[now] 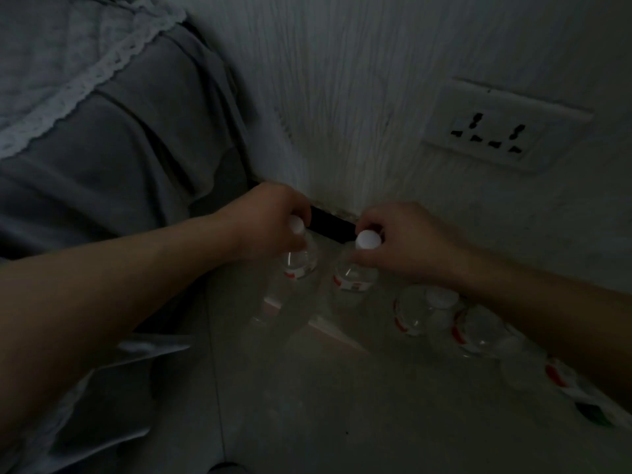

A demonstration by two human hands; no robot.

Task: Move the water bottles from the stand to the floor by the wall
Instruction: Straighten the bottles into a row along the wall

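Note:
The scene is dim. My left hand grips the neck of a clear water bottle with a white cap and a red-and-white label. My right hand pinches the neck of a second, matching bottle just under its white cap. Both bottles stand upright side by side at the foot of the white wall. Further bottles stand in a row along the wall to the right, partly hidden under my right forearm. The stand is out of view.
A bed with grey bedding and a lace-trimmed sheet fills the left side. A wall socket sits above the bottle row. A dark strip runs along the wall base. The tiled floor lies below; crumpled fabric lies at lower left.

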